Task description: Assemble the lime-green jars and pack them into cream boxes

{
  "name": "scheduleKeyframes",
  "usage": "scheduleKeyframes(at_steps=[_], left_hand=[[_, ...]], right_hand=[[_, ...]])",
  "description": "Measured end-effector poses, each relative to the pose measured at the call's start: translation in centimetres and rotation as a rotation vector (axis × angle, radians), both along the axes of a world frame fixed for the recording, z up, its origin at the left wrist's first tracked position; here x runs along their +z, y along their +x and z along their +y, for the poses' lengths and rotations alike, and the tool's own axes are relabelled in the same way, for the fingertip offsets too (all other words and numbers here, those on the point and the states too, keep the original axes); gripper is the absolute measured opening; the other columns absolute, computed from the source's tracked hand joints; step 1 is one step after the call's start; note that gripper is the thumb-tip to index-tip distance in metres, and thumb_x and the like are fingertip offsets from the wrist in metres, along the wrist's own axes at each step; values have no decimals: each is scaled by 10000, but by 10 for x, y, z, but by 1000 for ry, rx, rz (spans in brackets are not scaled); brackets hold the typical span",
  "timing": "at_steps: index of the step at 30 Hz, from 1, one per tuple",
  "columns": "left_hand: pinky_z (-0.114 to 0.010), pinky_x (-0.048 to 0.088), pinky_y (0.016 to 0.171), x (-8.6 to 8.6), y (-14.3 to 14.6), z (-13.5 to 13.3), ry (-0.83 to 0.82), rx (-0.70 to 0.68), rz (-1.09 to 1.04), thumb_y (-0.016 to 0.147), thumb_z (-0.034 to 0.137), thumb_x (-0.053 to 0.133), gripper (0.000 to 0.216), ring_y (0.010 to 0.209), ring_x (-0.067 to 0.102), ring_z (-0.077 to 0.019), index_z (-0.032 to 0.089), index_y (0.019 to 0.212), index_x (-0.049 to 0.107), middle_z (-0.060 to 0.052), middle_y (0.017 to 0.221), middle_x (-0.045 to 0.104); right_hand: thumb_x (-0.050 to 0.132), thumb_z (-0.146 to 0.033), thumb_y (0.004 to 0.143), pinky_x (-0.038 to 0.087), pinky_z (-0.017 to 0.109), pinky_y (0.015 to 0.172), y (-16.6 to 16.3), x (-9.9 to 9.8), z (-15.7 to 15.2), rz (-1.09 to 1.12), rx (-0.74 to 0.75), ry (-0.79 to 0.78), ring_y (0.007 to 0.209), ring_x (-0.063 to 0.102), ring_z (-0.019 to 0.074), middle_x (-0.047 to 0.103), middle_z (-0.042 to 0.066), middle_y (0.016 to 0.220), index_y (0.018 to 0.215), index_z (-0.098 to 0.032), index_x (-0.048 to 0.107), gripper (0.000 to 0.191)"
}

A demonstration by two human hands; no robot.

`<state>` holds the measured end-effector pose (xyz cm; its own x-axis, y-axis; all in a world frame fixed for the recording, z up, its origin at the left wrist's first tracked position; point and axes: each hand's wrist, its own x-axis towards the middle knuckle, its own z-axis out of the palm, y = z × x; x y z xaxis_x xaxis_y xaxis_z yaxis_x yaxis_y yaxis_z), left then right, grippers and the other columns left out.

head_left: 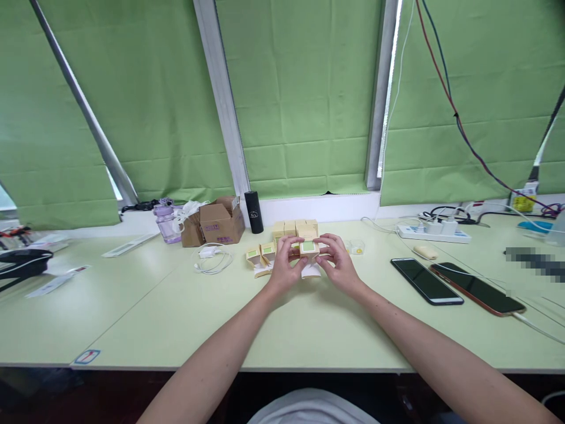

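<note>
Between my two hands is a small tan carton with a green inside and a white flap hanging toward me. My left hand grips its left side, fingers curled round the edge. On the right side, my right hand pinches the same carton with thumb and fingers. Just left of my left hand stand two similar small cartons, their flaps open and green showing inside. Behind my hands more tan cartons are lined up in a block, partly hidden. A small clear plastic container lies right of my right hand.
Further left are a white charger with cable, a brown cardboard box, a purple bottle and a black cylinder. Two phones lie on the right, below a white power strip. The table's front edge runs near me.
</note>
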<state>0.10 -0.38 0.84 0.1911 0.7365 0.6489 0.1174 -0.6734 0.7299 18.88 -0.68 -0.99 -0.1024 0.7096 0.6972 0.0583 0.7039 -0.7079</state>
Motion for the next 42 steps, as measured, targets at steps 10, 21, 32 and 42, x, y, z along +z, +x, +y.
scheduleKeyframes(at_steps=[10,21,32,42], left_hand=[[-424,575,1042,-2,-4,2,49,-72,18,941,438,712,478,1142,649,-229,278,1371,578,-111,1421,429],[-590,413,1210,-6,-8,4,-6,-229,145,734,524,902,1072,1368,524,-362,363,1629,334,-146,1595,275],[-548,444,1189,-5,-6,2,8,-197,112,878,494,782,850,1275,575,-295,341,1604,366,-134,1538,334],[-476,473,1153,-6,-4,3,-33,-211,17,929,481,729,703,1309,577,-293,296,1532,418,-136,1540,367]], right_hand=[[679,-404,963,656,449,894,-1,1,3,26,-49,-8,962,697,193,464,94,1390,1273,-328,653,320],[651,-355,966,656,429,882,1,1,6,67,-96,-8,923,707,175,471,94,1389,1274,-321,659,309],[657,-328,953,663,431,877,0,-1,8,57,-98,-2,937,701,182,479,88,1358,1272,-324,668,319],[717,-429,936,654,474,929,0,1,4,67,-49,-26,936,709,192,468,91,1353,1263,-323,695,345]])
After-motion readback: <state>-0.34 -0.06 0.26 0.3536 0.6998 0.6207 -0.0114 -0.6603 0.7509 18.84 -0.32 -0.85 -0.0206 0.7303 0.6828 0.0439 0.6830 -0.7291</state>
